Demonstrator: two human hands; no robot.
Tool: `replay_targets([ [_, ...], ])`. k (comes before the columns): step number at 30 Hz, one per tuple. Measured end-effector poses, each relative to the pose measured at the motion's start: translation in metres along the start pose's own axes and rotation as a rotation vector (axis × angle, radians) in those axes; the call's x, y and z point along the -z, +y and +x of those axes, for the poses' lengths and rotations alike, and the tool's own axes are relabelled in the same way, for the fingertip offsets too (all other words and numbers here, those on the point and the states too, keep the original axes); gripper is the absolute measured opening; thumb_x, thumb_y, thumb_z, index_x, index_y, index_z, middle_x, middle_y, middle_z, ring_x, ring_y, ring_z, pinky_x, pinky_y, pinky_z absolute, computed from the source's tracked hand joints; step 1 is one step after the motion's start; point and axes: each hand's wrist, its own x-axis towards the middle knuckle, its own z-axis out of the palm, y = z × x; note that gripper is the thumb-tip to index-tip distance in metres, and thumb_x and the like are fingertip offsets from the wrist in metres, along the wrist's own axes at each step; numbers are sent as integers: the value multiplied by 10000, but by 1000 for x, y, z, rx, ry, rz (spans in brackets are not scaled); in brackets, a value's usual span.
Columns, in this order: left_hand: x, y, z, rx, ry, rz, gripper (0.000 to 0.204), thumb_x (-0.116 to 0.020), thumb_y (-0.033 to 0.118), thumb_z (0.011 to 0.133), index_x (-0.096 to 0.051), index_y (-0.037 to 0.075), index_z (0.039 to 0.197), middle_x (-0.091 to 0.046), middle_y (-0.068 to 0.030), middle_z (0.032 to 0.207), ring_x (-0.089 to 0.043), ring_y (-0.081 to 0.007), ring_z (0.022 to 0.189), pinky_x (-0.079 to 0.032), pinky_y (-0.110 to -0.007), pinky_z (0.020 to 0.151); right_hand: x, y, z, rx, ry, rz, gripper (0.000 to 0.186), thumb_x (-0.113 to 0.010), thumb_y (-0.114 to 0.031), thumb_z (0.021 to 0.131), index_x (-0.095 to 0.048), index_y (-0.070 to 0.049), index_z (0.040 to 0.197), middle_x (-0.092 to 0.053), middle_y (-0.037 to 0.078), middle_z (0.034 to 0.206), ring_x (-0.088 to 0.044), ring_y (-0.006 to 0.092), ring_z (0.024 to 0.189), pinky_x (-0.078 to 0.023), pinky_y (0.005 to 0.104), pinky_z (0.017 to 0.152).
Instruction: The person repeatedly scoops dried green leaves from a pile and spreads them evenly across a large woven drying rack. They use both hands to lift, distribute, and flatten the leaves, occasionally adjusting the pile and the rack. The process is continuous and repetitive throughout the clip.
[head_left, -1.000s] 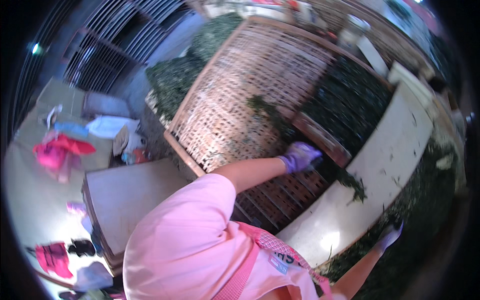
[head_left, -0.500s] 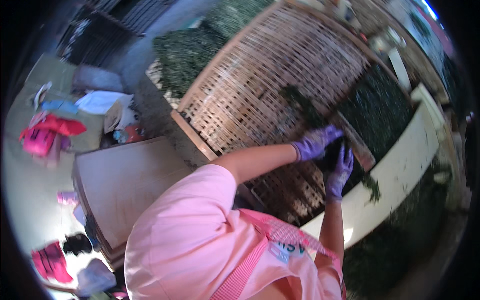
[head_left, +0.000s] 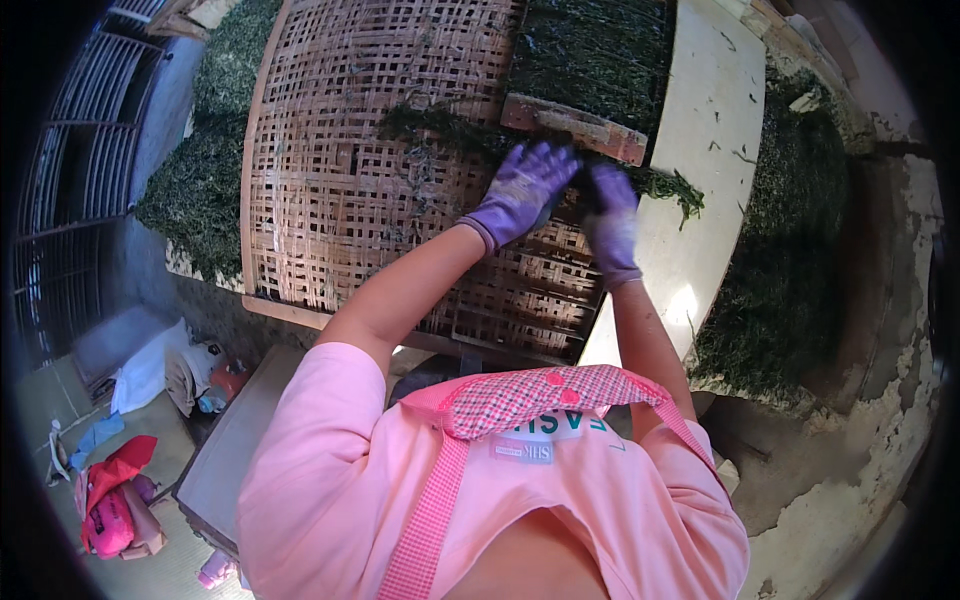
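The greens lie in a ragged strip across the rack, a wooden frame filled with woven brown strips. They are dark green, fine and stringy, matted in clumps with loose ends sticking out, and stray wisps cling to the weave around them. At the rack's right edge a frayed tuft of the same stuff spills onto the board, a pale smooth sheet along that side, flecked with small green bits.

The far right part of the rack carries a layer, dense, grassy and fairly even on top. The bar, worn reddish-brown wood, lies across the rack between layer and strip.

The left hand, in a purple glove, is over the right half of the rack, palm down, fingers extended and slightly spread beside the greens, clasping nothing. The right hand, gloved alike, is at the rack's right edge, blurred; whether it grasps anything I cannot tell.

Left of the rack is a shaggy green heap; another pile lies right of it, past the board.
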Motion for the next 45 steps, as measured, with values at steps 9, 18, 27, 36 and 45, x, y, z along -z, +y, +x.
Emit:
replay_targets([
  [9, 24, -3, 21, 38, 270, -490, 508, -555, 212, 870, -488, 153, 1370, -565, -93, 1321, -554, -259, 1202, -443, -371, 1015, -10, -7, -21, -49, -186, -271, 715, -656, -272, 769, -399, -46, 1396, -440, 189, 1412, -401, 351, 1312, -291, 450, 1103],
  [18, -10, 110, 132, -226, -287, -209, 398, -522, 212, 891, -551, 137, 1281, -322, -89, 1528, -248, -246, 1432, -166, -420, 1175, -81, 42, -51, -532, -180, 202, 651, -456, -335, 981, -172, -60, 1499, -184, 144, 1556, -154, 287, 1443, -88, 414, 1185],
  [27, 6, -28, 46, 143, 208, -415, 295, -721, 109, 743, -663, 107, 1032, -673, -102, 995, -624, -317, 919, -492, -398, 843, -25, 1, -19, -193, -137, -448, 678, -657, -200, 684, -487, -2, 1310, -509, 238, 1296, -426, 400, 1271, -262, 489, 1110],
  [36, 41, -93, -12, 565, -151, -17, 832, -802, 311, 686, -426, 186, 1417, -296, -157, 1522, -264, -350, 1407, -221, -505, 1133, -33, -50, 28, 163, -165, 20, 647, -683, -115, 609, -571, -91, 1246, -549, 138, 1317, -514, 337, 1205, -425, 402, 1000],
  [45, 51, -117, 45, 236, -333, -412, 383, -669, 238, 836, -606, 68, 1173, -626, -145, 1180, -567, -294, 1140, -412, -390, 989, -94, -46, 31, 190, -341, -233, 501, -639, -164, 679, -625, -107, 1176, -514, 112, 1365, -429, 327, 1288, -335, 499, 1053],
])
